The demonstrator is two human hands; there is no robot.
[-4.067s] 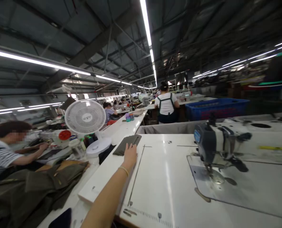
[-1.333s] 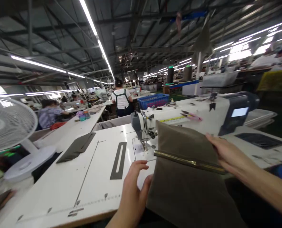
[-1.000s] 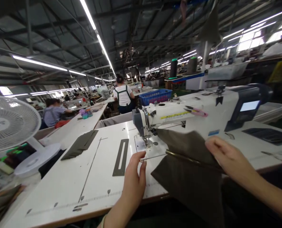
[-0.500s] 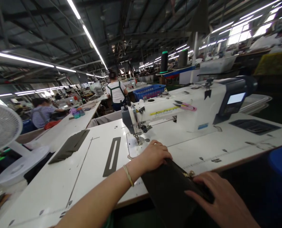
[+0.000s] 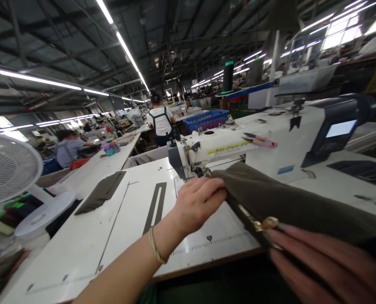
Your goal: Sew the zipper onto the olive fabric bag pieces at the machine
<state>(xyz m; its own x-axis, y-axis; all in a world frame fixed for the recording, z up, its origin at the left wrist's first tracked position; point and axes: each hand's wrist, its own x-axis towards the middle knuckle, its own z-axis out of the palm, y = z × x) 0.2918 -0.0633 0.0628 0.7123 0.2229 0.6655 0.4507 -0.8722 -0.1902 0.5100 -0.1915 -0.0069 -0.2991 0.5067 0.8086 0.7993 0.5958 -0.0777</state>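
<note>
My left hand (image 5: 200,202) is closed on one end of a dark olive fabric piece with a brass zipper (image 5: 267,190), just in front of the sewing machine (image 5: 264,147) head. My right hand (image 5: 321,257), smeared by motion, grips the piece by the zipper, beside its brass pull (image 5: 268,223). The cloth is raised off the table and spreads to the right, in front of the machine's arm. The needle area is partly hidden behind my left hand and the cloth.
On the white table (image 5: 112,236) lie a flat slotted strip (image 5: 155,207) and stacked olive cloth pieces (image 5: 102,192). A white fan (image 5: 10,173) stands left. Pink-handled scissors (image 5: 260,141) rest on the machine. Two people work at benches beyond, near a blue crate (image 5: 207,121).
The fabric has swung up from the table's front edge and fanned out to the right. My left hand keeps its end near the machine head; the view has shifted slightly.
</note>
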